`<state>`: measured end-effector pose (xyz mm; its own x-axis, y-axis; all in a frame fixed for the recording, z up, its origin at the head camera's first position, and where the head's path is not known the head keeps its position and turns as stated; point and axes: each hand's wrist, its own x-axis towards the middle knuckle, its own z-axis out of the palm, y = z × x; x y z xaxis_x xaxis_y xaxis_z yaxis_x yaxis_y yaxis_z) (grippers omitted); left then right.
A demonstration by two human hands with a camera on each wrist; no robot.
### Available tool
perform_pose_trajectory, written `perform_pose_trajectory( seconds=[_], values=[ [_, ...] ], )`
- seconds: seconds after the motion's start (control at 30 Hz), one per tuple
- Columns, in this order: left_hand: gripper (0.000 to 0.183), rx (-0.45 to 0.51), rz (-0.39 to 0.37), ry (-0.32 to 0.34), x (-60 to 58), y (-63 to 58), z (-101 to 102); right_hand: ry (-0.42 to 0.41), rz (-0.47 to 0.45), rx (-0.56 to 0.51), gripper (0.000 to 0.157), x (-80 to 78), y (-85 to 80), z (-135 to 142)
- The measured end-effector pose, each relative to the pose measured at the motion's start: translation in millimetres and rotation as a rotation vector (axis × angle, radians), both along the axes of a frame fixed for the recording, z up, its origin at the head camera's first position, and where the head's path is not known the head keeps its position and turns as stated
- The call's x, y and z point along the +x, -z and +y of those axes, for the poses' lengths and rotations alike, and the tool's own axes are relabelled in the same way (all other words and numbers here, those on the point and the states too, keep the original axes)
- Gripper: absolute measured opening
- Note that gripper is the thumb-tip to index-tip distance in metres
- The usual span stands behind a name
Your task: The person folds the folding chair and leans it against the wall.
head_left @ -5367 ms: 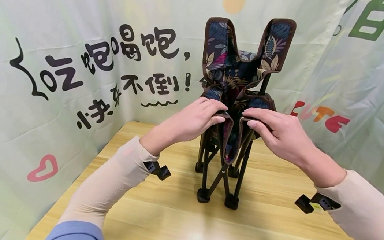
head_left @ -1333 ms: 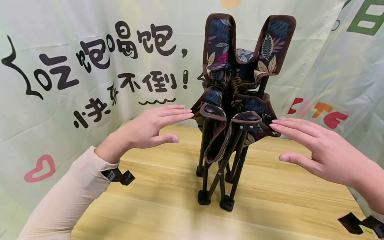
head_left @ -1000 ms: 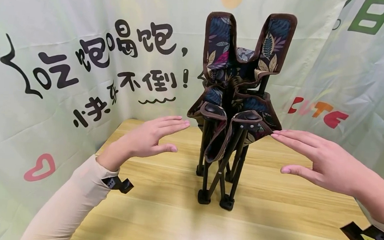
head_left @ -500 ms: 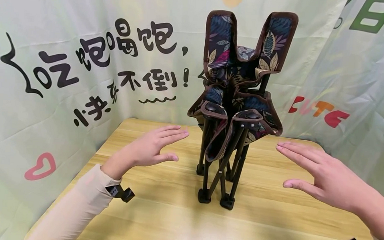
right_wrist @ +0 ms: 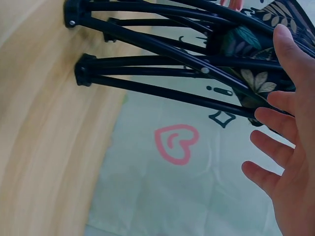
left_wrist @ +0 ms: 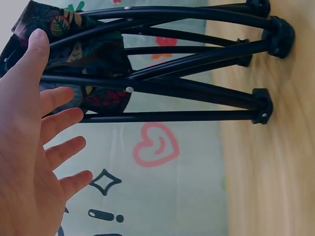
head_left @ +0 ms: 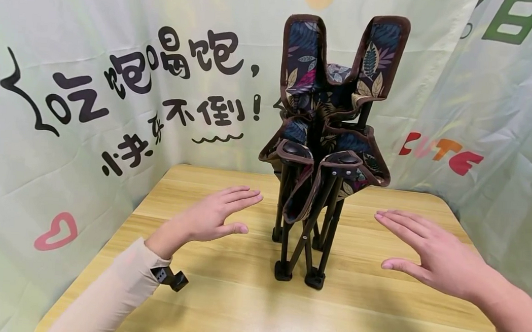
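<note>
A small folding chair [head_left: 339, 97] stands upright on the table in the head view, nearly folded, its legs close together. Its dark fabric carries a leaf print with brown edging, and the crossed black legs [head_left: 305, 238] end in black feet. To the left of the chair my left hand [head_left: 213, 213] hovers over the table with straight fingers, apart from the legs. My right hand [head_left: 438, 258] hangs likewise on the chair's right side, fingers spread and holding nothing. Both wrist views show the spread fingers with the black leg tubes [left_wrist: 197, 59] beyond them.
The wooden table [head_left: 221, 295] has its far edge just behind the chair. A pale printed curtain [head_left: 87, 175] with black lettering and a pink heart hangs behind and on the left. More curtain with coloured letters hangs on the right.
Earlier both hands rested on the chair's front top ends. They then let go, moved out to either side and sank lower. The side fabric now spreads outward, while the chair keeps its place.
</note>
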<state>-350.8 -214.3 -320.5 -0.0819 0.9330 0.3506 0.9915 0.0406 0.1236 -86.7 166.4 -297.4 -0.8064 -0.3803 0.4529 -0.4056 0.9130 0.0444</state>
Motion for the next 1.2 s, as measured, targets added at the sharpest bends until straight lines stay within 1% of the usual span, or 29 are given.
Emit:
perform_pose_trajectory(
  seconds=[0.17, 0.27, 0.43, 0.67, 0.77, 0.9, 1.13, 1.2],
  values=[
    [0.076, 0.004, 0.009, -0.006, 1.4, 10.7, 1, 0.015, -0.003, 0.01, 0.085, -1.0, 13.5, -3],
    [0.075, 0.011, 0.015, -0.001, 1.8, 19.2, 3, 0.023, -0.003, 0.006, 0.084, -2.1, 20.7, -5],
    [0.075, 0.0, -0.004, -0.013, 3.5, 35.6, 5, 0.035, -0.008, -0.015, 0.082, -3.3, 31.4, -9],
    [0.074, 0.003, -0.041, -0.029, 6.2, 52.1, 7, 0.05, -0.01, -0.03, 0.081, -6.4, 44.7, -14],
    [0.075, -0.006, -0.044, -0.04, 6.3, 57.7, 7, 0.058, -0.024, -0.042, 0.08, -8.1, 50.6, -16],
    [0.076, -0.04, -0.061, -0.056, 8.2, 63.9, 8, 0.078, -0.055, -0.059, 0.079, -10.6, 59.7, -18],
    [0.072, -0.097, -0.081, -0.109, 13.4, 78.7, 12, 0.158, -0.116, -0.095, 0.081, -12.8, 76.4, -21],
    [0.072, -0.107, -0.086, -0.128, 14.2, 82.7, 14, 0.169, -0.127, -0.102, 0.081, -13.9, 79.9, -22]
  ],
)
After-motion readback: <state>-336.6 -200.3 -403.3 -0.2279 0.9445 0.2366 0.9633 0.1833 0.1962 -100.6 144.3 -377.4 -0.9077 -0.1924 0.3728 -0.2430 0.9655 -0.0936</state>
